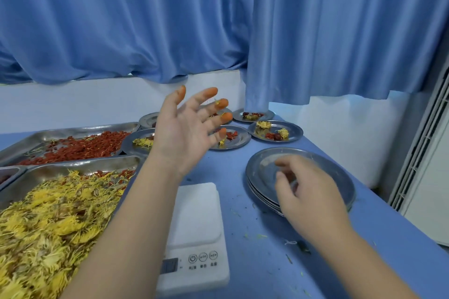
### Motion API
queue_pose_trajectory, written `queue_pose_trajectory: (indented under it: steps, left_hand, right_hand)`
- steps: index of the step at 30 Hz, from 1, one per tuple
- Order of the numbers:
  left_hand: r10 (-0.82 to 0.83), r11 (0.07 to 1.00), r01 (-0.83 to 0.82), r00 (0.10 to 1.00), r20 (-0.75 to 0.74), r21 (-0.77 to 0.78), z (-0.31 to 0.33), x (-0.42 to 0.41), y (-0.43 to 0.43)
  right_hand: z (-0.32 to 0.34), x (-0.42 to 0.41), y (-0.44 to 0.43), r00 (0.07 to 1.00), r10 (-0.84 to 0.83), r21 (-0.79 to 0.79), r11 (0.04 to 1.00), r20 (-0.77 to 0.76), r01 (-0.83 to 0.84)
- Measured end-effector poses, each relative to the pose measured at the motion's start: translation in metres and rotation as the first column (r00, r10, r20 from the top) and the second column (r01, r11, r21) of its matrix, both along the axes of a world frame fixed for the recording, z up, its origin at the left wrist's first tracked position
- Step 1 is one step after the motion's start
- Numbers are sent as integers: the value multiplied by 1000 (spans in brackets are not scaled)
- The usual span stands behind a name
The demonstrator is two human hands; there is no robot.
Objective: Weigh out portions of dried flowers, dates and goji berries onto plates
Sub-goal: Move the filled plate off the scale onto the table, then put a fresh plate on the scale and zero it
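Observation:
My left hand (184,128) is raised above the table with the palm up and the fingers spread, their tips stained orange; it holds nothing. My right hand (308,192), blurred, hovers over a stack of empty metal plates (264,165) with loosely curled fingers, and whether it touches the top plate is unclear. A white digital scale (196,230) with nothing on it lies between my arms. A tray of yellow dried flowers (48,221) fills the near left. Behind it is a tray of red goji berries (80,147). Several filled plates (291,128) stand at the back.
The table has a blue cloth (267,262) strewn with petal bits. A small tray corner (7,175) with dark fruit shows at the far left. Blue curtains (218,19) hang behind, and a white slatted unit (425,165) stands right of the table edge.

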State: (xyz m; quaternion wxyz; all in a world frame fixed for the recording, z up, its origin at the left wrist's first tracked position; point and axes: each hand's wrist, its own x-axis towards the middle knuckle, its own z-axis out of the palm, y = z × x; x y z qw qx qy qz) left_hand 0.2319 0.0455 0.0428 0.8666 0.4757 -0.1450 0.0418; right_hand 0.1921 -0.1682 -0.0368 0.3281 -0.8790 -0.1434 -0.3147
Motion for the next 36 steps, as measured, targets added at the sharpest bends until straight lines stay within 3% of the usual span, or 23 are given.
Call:
queue_pose_trajectory:
  steps: [6, 9, 18, 29, 36]
  left_hand:
    - [-13, 970, 27, 998, -58, 240, -15, -13, -37]
    - [26, 961, 6, 994, -110, 278, -25, -23, -27]
    - [111, 993, -102, 967, -227, 51, -63, -72, 18]
    - [217, 964, -245, 949, -231, -100, -74, -108, 62]
    - [247, 945, -291, 935, -256, -152, -75, -115, 62]
  right_hand:
    - [-1, 4, -9, 989, 19, -237, 970, -150, -55]
    - [-2, 2, -8, 964, 7, -396, 911, -264, -115]
    - [-2, -4, 4, 954, -61, -400, 914, -295, -66]
    - [-6, -1, 9, 983, -148, -403, 910, -104, 95]
    - [-8, 1, 3, 971, -194, -397, 909, -138, 125]
